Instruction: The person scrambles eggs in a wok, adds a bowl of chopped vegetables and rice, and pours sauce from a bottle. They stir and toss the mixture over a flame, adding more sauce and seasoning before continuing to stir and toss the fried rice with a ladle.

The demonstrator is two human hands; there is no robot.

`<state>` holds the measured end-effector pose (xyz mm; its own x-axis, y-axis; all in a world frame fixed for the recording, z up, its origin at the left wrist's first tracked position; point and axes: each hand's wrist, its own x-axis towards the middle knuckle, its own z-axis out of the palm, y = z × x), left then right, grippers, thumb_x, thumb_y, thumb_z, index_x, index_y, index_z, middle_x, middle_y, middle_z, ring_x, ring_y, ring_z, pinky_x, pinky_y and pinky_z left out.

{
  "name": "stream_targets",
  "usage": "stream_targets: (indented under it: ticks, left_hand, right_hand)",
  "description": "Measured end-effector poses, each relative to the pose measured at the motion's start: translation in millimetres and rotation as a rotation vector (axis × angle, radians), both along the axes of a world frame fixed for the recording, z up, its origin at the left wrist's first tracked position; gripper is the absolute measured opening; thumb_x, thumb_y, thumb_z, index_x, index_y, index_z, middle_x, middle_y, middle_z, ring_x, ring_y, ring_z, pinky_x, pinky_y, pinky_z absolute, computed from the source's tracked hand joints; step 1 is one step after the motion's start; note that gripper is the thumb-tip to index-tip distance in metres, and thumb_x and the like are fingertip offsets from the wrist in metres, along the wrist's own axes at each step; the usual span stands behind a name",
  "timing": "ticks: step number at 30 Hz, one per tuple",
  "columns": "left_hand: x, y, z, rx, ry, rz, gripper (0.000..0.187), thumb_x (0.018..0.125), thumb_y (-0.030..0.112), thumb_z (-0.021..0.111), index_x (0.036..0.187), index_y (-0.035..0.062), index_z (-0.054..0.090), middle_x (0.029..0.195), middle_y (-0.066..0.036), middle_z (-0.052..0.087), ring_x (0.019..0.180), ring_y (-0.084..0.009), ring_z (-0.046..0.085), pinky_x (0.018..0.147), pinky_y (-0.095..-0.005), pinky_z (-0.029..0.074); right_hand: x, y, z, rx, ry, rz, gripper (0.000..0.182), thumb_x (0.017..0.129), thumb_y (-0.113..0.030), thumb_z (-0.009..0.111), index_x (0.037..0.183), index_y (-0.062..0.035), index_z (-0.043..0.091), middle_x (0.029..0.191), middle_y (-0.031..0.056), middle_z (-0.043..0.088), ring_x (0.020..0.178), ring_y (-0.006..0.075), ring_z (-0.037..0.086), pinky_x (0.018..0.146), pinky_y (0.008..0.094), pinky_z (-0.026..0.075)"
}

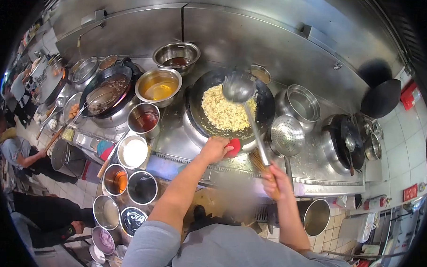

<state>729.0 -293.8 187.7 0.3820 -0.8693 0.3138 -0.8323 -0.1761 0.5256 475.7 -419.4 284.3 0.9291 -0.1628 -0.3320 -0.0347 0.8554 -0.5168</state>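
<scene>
A large black wok (264, 109) sits on the range in front of me, with pale yellow, crumbly food (223, 110) in it. My left hand (215, 150) is closed on a red cloth (232, 147) at the wok's near edge. My right hand (275, 182) grips the wooden handle of a long steel ladle (257, 130). The ladle's bowl (238, 88) is over the far side of the food. A bamboo brush (257, 161) lies beside the ladle handle, and a perforated skimmer (287, 136) rests to the right of the wok.
Bowls of liquid (158, 88) and sauce pots (143, 118) stand to the left. Further left is another wok (107, 89). A steel pot (301, 104) and stacked woks (342, 142) are to the right. Other people (22, 148) stand at the left.
</scene>
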Motion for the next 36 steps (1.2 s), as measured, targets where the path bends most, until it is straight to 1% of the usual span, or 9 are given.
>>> stream_targets:
  ticks: [3,7,10,14,17,19,23,29,36]
  left_hand:
    - [1.6,-3.1,-0.6,0.01,0.013,-0.016,0.031,0.09,0.033,0.056,0.094,0.0029,0.063,0.094,-0.017,0.065,0.092,-0.0346,0.06,0.084,-0.0447,0.045]
    - [-4.3,-1.3,9.2,0.054,-0.052,0.044,0.037,0.086,0.04,0.06,0.087,0.0034,0.065,0.087,-0.017,0.065,0.088,-0.0353,0.061,0.079,-0.0438,0.048]
    - [-9.1,-9.7,4.8,-0.009,-0.108,0.096,0.036,0.083,0.041,0.063,0.082,0.0043,0.065,0.078,-0.016,0.065,0.081,-0.0341,0.062,0.075,-0.0433,0.049]
    - [-5.2,-11.9,-8.3,-0.102,-0.135,0.115,0.034,0.08,0.038,0.066,0.075,0.0046,0.066,0.073,-0.015,0.064,0.074,-0.0329,0.062,0.073,-0.0422,0.05]
    - [-11.0,-11.2,4.2,-0.02,-0.139,0.149,0.032,0.078,0.036,0.067,0.073,0.0049,0.066,0.074,-0.015,0.065,0.072,-0.0324,0.062,0.072,-0.0409,0.05]
    - [-14.0,-12.6,4.6,-0.063,-0.118,0.163,0.031,0.077,0.036,0.067,0.072,0.0051,0.066,0.071,-0.014,0.064,0.071,-0.0321,0.061,0.071,-0.0404,0.05]
    - [-14.5,-13.5,-4.6,-0.105,-0.156,0.209,0.029,0.075,0.034,0.069,0.073,0.0052,0.067,0.07,-0.014,0.064,0.073,-0.0309,0.061,0.069,-0.0408,0.05]
    - [-19.6,-15.5,-0.8,-0.131,-0.124,0.266,0.028,0.071,0.03,0.072,0.072,0.0034,0.066,0.072,-0.013,0.064,0.072,-0.0324,0.06,0.069,-0.0418,0.05]
    - [-19.4,-16.8,-9.5,-0.172,-0.217,0.276,0.027,0.071,0.029,0.072,0.065,0.0059,0.059,0.07,-0.011,0.059,0.072,-0.0318,0.056,0.065,-0.0415,0.046]
  right_hand:
    - [47.1,-29.3,-88.9,0.037,0.165,-0.027,0.036,0.095,-0.019,0.053,0.129,-0.0173,0.04,0.072,0.0065,0.052,0.047,0.013,0.046,0.04,0.0272,0.04]
    - [116.0,-45.6,-22.8,-1.161,0.523,0.053,0.037,0.095,-0.014,0.048,0.13,-0.0158,0.036,0.069,0.0052,0.053,0.05,0.0156,0.051,0.041,0.0314,0.042]
    - [81.2,-38.4,2.9,-1.71,0.426,-0.009,0.038,0.096,-0.015,0.048,0.131,-0.0149,0.033,0.066,0.0038,0.051,0.047,0.0148,0.049,0.039,0.0303,0.041]
    - [-6.3,7.5,18.8,-0.371,0.267,-0.047,0.033,0.096,-0.016,0.049,0.128,-0.0145,0.039,0.065,0.0044,0.05,0.042,0.0122,0.045,0.033,0.0258,0.036]
    - [8.4,-38.1,-83.8,0.082,0.243,0.051,0.035,0.097,-0.016,0.048,0.13,-0.0152,0.039,0.064,0.0038,0.048,0.042,0.0115,0.044,0.032,0.0246,0.036]
    - [60.1,-58.4,-62.3,-0.401,0.373,0.038,0.036,0.097,-0.018,0.047,0.131,-0.0127,0.04,0.063,0.0043,0.049,0.042,0.0119,0.045,0.034,0.0269,0.037]
    - [112.8,-65.2,-24.2,-1.926,0.454,0.076,0.043,0.088,-0.016,0.052,0.129,-0.0071,0.047,0.08,0.0209,0.065,0.068,0.0342,0.063,0.063,0.0429,0.051]
    - [80.6,-43.1,-94.9,-1.813,0.125,0.166,0.06,0.088,-0.016,0.054,0.144,-0.0188,0.034,0.101,0.0268,0.062,0.09,0.0423,0.061,0.079,0.0462,0.049]
    - [-117.7,-167.7,-56.8,-2.1,0.554,0.592,0.058,0.092,-0.017,0.053,0.145,-0.0314,0.032,0.115,0.0142,0.061,0.097,0.0334,0.063,0.084,0.0425,0.052]
